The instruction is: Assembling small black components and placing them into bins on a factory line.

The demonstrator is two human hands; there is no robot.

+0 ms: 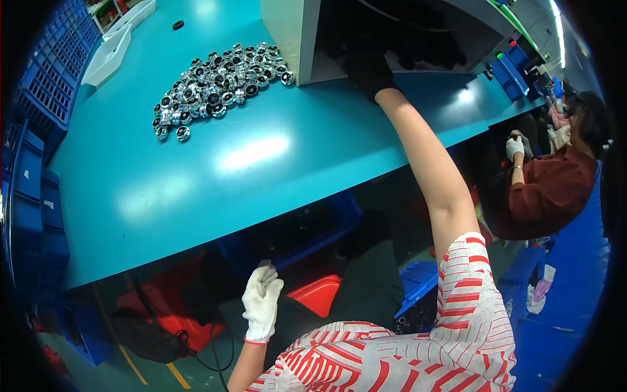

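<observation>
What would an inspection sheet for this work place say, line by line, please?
Surface: teal table, shiny, with bright reflections.
Job's things: pile of small silver-and-black round pieces; beside it, a big pale box, dark inside.
Clutter: small black ring; white trays.
Left grip: white glove, off the table; nothing seen in it.
Right grip: dark glove, at the box's opening; fingers unclear.
Cables: thin dark cord, maybe a strap.
Surroundings: blue crates; another person, dark red top.

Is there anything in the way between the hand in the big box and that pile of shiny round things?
Yes: the pale side wall of the box stands between the right hand and the shiny pile, which lies just outside, to the left.
</observation>
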